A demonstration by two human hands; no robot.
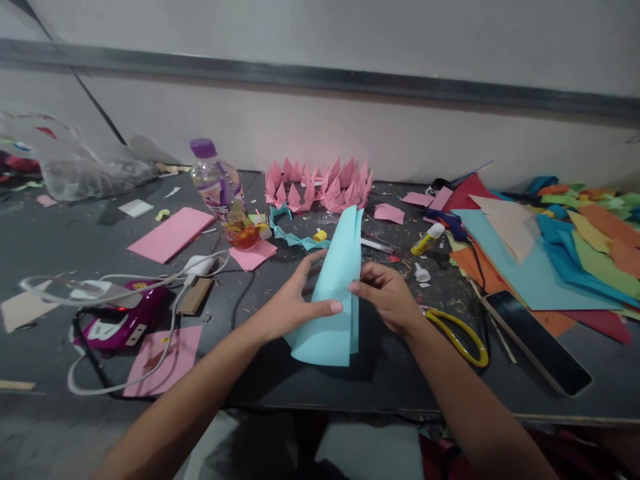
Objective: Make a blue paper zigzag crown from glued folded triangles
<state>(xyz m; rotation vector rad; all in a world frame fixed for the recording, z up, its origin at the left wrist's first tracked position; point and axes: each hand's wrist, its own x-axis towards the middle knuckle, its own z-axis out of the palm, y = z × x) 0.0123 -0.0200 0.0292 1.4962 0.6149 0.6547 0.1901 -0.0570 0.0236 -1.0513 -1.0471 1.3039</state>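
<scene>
A light blue sheet of paper (330, 287), curved over into layers, stands tilted above the front of the dark table. My left hand (305, 300) is closed around its left side, the thumb on the near face and the fingers behind. With thumb and fingers my right hand (385, 290) pinches the paper's right edge. Just beyond the paper lie a light blue zigzag strip (295, 239) and pink pointed paper rings (317, 187). Scissors with yellow handles (463, 340) are beside my right wrist, their blades mostly hidden.
On the left stand a purple-capped bottle (223, 193) and a purple power strip (125, 317) with white cables, near pink sheets (173, 233). To the right are a glue stick (427, 239), a hot glue gun (447, 222), a phone (537, 343) and piled coloured paper (565, 267). A wall (350, 40) rises behind.
</scene>
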